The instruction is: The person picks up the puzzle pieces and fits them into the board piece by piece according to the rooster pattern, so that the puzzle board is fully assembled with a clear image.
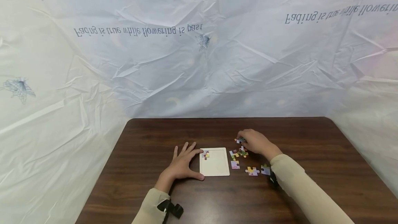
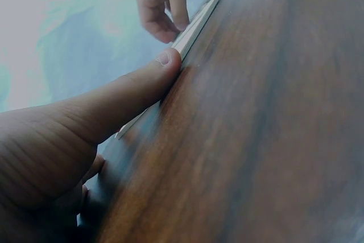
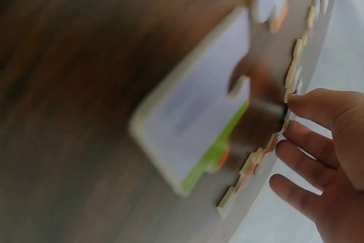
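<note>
My left hand [image 1: 181, 164] rests at the left side of a square white puzzle tray [image 1: 217, 173], fingers spread. Its index fingertip is at the upper left corner and its thumb [image 2: 142, 83] lies along the lower left corner. One colourful puzzle piece [image 1: 205, 154] sits inside the tray's upper left corner. To the right of the tray, my right hand [image 1: 257, 143] reaches over the loose pieces. Its thumb and index finger pinch a puzzle piece [image 1: 240, 141] at the far end of the group. In the right wrist view the other fingers [image 3: 298, 197] extend beside the pieces.
Several loose puzzle pieces [image 1: 235, 165] lie between the tray and my right forearm. A lilac and green corner piece [image 3: 193, 112] is close to the right wrist. The brown wooden table [image 1: 149, 134] ends at a pale printed sheet [image 1: 202, 72] hanging behind.
</note>
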`<state>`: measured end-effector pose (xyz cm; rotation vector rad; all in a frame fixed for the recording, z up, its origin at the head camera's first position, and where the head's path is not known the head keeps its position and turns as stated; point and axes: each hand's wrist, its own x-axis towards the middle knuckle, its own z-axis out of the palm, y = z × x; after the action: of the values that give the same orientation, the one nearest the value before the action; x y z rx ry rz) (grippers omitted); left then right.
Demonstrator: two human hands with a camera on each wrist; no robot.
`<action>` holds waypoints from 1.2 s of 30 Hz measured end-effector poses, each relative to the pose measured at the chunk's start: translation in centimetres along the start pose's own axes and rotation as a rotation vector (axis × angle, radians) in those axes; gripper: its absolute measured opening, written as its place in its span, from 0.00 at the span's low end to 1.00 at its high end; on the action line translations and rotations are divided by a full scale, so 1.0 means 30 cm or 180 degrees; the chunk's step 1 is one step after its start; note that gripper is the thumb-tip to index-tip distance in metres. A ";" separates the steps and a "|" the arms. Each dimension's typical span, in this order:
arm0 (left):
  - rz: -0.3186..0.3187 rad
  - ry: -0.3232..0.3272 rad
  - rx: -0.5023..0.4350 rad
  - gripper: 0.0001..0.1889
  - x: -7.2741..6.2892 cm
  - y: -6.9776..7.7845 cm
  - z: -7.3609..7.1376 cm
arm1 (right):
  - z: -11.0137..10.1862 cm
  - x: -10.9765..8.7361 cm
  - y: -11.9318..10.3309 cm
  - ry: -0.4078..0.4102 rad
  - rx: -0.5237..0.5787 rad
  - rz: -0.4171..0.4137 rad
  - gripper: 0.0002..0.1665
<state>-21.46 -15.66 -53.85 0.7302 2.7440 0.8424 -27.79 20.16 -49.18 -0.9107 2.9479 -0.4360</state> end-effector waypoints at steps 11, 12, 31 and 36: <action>0.0003 -0.0006 0.0034 0.55 0.007 0.003 -0.002 | 0.016 -0.028 0.027 0.0093 -0.0033 0.0007 0.14; 0.0005 -0.0009 0.0022 0.55 0.007 0.004 -0.003 | 0.014 -0.030 0.025 0.0098 -0.0013 0.0015 0.14; -0.0007 0.0028 -0.0045 0.54 -0.013 0.012 -0.016 | -0.005 -0.018 -0.054 0.0168 0.0332 -0.0075 0.13; 0.0012 0.0045 -0.0012 0.54 -0.006 0.007 -0.008 | -0.017 -0.016 -0.078 0.0130 0.0327 -0.0083 0.14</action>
<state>-21.30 -15.72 -53.52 0.7319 2.7535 0.8564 -26.17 18.70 -48.07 -0.9404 2.9211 -0.6082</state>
